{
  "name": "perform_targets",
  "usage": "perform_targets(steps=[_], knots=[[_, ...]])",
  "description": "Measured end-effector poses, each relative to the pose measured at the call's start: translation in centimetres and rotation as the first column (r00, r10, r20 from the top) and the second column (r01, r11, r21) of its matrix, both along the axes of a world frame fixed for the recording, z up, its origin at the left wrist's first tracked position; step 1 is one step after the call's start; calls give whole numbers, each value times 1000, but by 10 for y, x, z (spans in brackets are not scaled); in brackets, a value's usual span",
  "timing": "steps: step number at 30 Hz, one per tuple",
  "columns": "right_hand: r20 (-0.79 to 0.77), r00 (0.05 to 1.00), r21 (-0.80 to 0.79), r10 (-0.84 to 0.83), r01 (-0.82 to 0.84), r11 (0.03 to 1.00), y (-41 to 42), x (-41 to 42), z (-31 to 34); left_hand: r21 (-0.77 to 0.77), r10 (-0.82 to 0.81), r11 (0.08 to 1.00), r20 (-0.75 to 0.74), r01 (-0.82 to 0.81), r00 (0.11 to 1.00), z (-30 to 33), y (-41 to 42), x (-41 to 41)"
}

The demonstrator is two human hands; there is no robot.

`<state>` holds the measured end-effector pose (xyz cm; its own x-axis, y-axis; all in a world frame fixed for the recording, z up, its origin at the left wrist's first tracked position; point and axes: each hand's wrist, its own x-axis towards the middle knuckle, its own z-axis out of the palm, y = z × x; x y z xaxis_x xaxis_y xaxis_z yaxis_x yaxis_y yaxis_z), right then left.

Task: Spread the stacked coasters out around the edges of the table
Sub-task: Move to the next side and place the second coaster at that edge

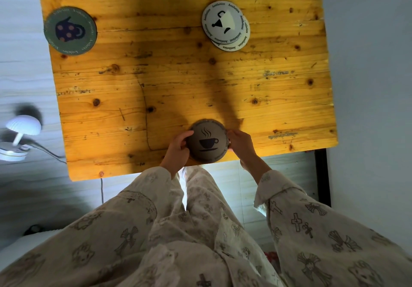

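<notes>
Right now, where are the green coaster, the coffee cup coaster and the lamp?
Green coaster point(70, 30): head view, dark middle picture.
Coffee cup coaster point(207, 142): head view, cup drawing.
Lamp point(23, 125): head view, white shade.

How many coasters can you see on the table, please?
4: a green coaster far left, two overlapping white coasters far right, a grey coaster between both hands at the near edge. More may be stacked beneath.

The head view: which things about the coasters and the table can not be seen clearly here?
- White stack: the lower coaster's picture, covered by the top one; the count is unsure.
- Brown coaster: its side rims, covered by the left hand and right hand; whether it lies flat or is lifted.
- Green coaster: rim lettering too dim to read.
- Table: its far edge, cut off by the top of the frame.
</notes>
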<state>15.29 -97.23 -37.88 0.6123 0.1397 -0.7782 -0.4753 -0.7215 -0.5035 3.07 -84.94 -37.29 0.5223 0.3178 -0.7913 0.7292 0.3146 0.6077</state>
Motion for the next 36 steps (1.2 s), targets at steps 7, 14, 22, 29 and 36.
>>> perform_targets(steps=[7,14,22,29,36], knots=[[-15,999,-12,-33,33,999,-1,0,-1,26,-54,998,5,54,999,2,-3,0],[-23,999,-28,-42,41,999,-2,0,2,41,-68,997,3,68,998,1,-3,0],[9,999,-60,49,-48,997,6,11,11,121,-173,978,0,172,985,3,15,12],[82,985,-93,152,-145,985,24,40,24,435,-460,783,-77,445,885,12,65,34],[245,953,-115,178,-154,981,64,82,32,647,-652,463,-214,605,728,2,128,99]])
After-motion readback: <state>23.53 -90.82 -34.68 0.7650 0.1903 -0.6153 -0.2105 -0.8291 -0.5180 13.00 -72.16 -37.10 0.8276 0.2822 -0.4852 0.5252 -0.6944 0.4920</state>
